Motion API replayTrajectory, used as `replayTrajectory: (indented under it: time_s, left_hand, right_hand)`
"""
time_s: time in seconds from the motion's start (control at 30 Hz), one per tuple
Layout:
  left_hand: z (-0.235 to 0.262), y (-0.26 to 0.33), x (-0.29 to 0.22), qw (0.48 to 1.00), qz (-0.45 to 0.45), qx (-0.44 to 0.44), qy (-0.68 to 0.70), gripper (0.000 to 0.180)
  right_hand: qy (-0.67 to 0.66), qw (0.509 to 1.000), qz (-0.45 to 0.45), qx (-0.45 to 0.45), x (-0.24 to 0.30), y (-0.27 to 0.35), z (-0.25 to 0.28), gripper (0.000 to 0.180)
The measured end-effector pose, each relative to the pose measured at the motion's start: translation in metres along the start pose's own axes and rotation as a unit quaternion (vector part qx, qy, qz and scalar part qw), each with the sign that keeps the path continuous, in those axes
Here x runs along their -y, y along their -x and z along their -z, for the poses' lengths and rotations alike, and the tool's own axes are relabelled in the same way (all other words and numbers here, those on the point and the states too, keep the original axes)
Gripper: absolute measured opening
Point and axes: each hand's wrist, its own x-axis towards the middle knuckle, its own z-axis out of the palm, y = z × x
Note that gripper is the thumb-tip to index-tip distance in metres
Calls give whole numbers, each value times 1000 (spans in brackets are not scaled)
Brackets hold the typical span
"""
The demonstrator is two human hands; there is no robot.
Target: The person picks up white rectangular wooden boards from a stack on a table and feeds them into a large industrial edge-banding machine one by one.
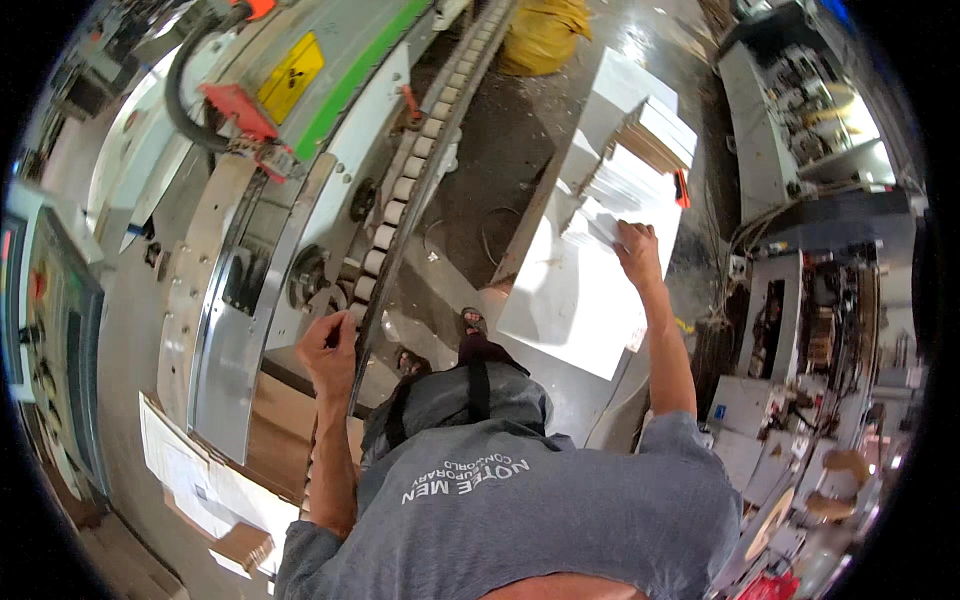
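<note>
My right hand (638, 248) is out over the white table, its fingers curled down on the near right end of a fanned stack of thin white boards (595, 222). The fingertips look closed on a board's edge, though they are partly hidden. My left hand (330, 350) is raised beside the roller conveyor (383, 236), at its near end. Its fingers are curled into a fist, and anything inside them is hidden. Behind the fanned boards stands a squared pile of white boards with brown edges (652, 137). A small orange and black tool (682, 188) lies at the table's right edge.
A grey-green machine (345, 60) with a yellow warning sign runs along the conveyor's left. A control panel (60, 330) stands far left. White sheets and cardboard (215, 490) lie lower left. A yellow sack (543, 35) sits at the back. Cluttered shelves (820, 330) line the right.
</note>
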Motion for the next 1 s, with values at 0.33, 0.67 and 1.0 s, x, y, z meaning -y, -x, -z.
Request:
replayTrajectory:
  time_s: [0.33,0.67,1.0]
  left_hand:
    - [48,39,-4,991,31,-108,-69,10]
    - [118,80,-3,963,108,-245,-20,13]
    - [166,45,52,926,41,-299,-228,17]
  right_hand:
    - [-271,932,239,17,250,-36,37,45]
    - [-322,744,577,99,550,-68,-78,32]
    - [-429,821,314,206,583,-11,-77,27]
